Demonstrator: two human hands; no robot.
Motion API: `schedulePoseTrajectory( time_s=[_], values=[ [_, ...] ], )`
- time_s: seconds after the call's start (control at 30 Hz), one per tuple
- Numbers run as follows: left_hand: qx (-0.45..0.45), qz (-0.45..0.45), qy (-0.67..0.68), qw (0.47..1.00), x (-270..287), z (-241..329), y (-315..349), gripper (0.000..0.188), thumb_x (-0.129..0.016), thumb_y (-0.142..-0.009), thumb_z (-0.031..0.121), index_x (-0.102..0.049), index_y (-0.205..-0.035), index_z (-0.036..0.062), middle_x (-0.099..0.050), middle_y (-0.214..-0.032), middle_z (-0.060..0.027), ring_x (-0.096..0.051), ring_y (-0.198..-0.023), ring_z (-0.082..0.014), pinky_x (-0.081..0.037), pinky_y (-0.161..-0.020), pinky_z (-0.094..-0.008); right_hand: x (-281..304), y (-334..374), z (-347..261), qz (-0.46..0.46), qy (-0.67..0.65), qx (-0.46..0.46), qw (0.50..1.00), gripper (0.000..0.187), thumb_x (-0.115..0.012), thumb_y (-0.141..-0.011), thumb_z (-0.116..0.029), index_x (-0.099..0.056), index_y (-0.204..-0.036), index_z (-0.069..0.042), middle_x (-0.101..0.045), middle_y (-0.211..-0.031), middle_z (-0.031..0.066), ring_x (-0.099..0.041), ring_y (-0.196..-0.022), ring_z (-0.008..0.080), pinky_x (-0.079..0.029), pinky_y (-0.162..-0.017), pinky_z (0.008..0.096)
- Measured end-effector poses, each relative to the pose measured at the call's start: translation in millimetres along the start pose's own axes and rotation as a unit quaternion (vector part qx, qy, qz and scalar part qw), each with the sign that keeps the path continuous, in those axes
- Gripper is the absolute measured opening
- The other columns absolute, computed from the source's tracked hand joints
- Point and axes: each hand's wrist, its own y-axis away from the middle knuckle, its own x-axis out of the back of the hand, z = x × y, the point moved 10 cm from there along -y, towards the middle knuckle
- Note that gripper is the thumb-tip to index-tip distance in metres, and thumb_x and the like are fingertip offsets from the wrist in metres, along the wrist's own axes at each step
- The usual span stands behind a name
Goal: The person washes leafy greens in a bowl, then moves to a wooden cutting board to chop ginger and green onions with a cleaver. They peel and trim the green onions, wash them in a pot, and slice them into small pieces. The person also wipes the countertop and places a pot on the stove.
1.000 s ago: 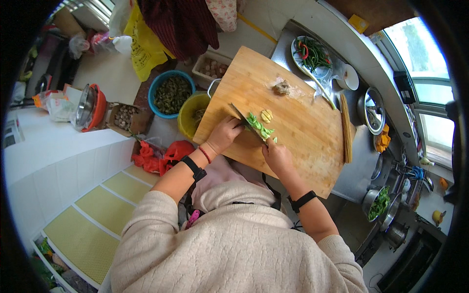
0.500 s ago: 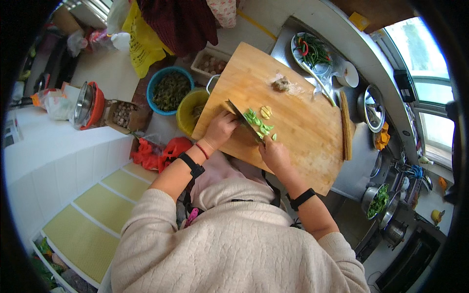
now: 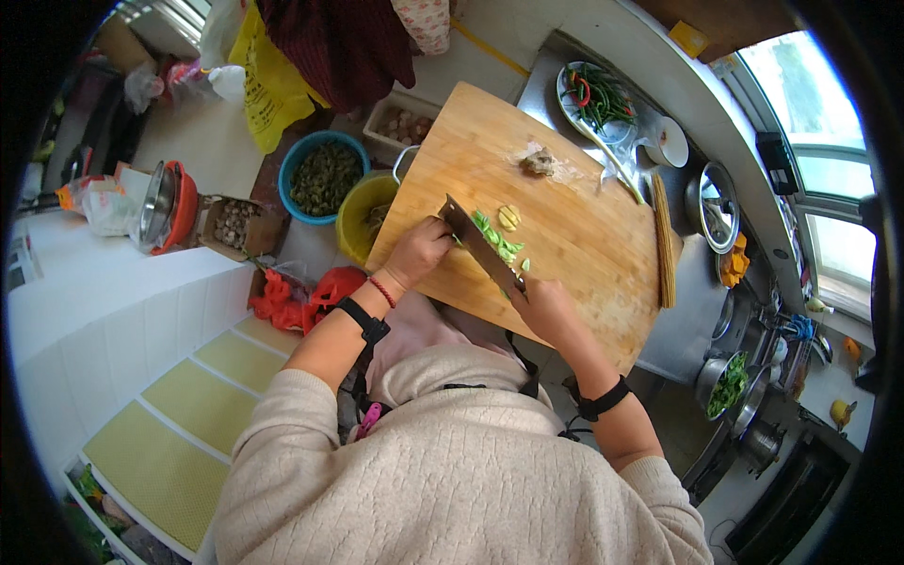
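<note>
My right hand (image 3: 548, 311) is wrapped around the handle of a cleaver (image 3: 480, 245), whose broad blade slants up and left over the wooden cutting board (image 3: 589, 259). Against the blade's far side lie chopped green pieces (image 3: 499, 240), apparently a vegetable such as scallion or pepper. A few pale yellow slices (image 3: 509, 217) sit just beyond them. Fingers curled together, my left hand (image 3: 421, 251) rests at the board's near left edge, close to the blade. A bit of green shows by its fingertips, but what they pinch is mostly hidden.
A knobbly brown lump (image 3: 539, 162) lies farther back on the board. Beyond stands a plate of green and red chillies (image 3: 599, 99). A ribbed rolled mat (image 3: 665, 240) lines the right edge. Left are a yellow bucket (image 3: 350, 221) and a blue basin (image 3: 295, 202) of dark greens.
The cleaver's blade has tilted, showing more of its flat face. My right hand has shifted slightly right and nearer to me; my left hand has barely moved.
</note>
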Motion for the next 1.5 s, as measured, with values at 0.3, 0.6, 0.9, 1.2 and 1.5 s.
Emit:
schedulePoseTrajectory(
  time_s=[0.3,0.6,0.9,1.2,1.5],
  values=[
    [0.039,0.036,-0.011,0.999,4,0,0,0.018,-0.065,-0.069,0.0,-0.067,-0.087,0.0018,-0.062,-0.094,-0.0131,-0.06,-0.089,-0.0322,-0.051,-0.077,-0.0411,-31,-16,-2,0.057,0.025,-0.004,0.998,0.024,-0.058,-0.092,-0.027,-0.06,-0.092,-0.003,-0.065,-0.073,0.0235,-0.064,-0.069,0.0438,-0.051,-0.062,0.0529],
    [0.181,-0.023,0.021,0.983,-28,-3,-31,0.016,-0.065,-0.078,0.002,-0.064,-0.094,0.0017,-0.059,-0.1,-0.0163,-0.058,-0.096,-0.0367,-0.051,-0.081,-0.0425,9,14,41,0.189,-0.146,0.027,0.971,0.018,-0.064,-0.089,-0.02,-0.06,-0.088,-0.003,-0.062,-0.069,0.0227,-0.063,-0.064,0.0414,-0.048,-0.055,0.0486],
    [0.181,0.029,-0.008,0.983,-10,0,-35,0.028,-0.068,-0.076,0.002,-0.063,-0.103,-0.0008,-0.06,-0.104,-0.0169,-0.059,-0.099,-0.0359,-0.05,-0.085,-0.0407,37,5,66,0.223,0.032,-0.029,0.974,0.023,-0.061,-0.091,-0.028,-0.056,-0.084,-0.006,-0.063,-0.065,0.015,-0.063,-0.062,0.0382,-0.048,-0.054,0.0489],
    [0.393,0.08,0.179,0.898,-12,-55,1,0.014,-0.061,-0.093,0.006,-0.065,-0.105,-0.0008,-0.068,-0.098,-0.0041,-0.062,-0.089,-0.0109,-0.051,-0.079,-0.0269,28,33,67,0.232,0.068,0.078,0.967,0.02,-0.065,-0.085,-0.026,-0.057,-0.085,-0.008,-0.062,-0.073,0.0099,-0.064,-0.061,0.0323,-0.05,-0.05,0.0437],
    [0.063,-0.248,0.163,0.953,-22,67,-98,0.019,-0.068,-0.084,0.01,-0.068,-0.102,0.0046,-0.065,-0.107,-0.0096,-0.06,-0.106,-0.0252,-0.046,-0.095,-0.0345,53,57,53,0.289,0.172,0.274,0.901,0.021,-0.069,-0.079,-0.026,-0.057,-0.087,-0.011,-0.056,-0.074,0.0037,-0.061,-0.06,0.0263,-0.051,-0.055,0.0395]
  ],
)
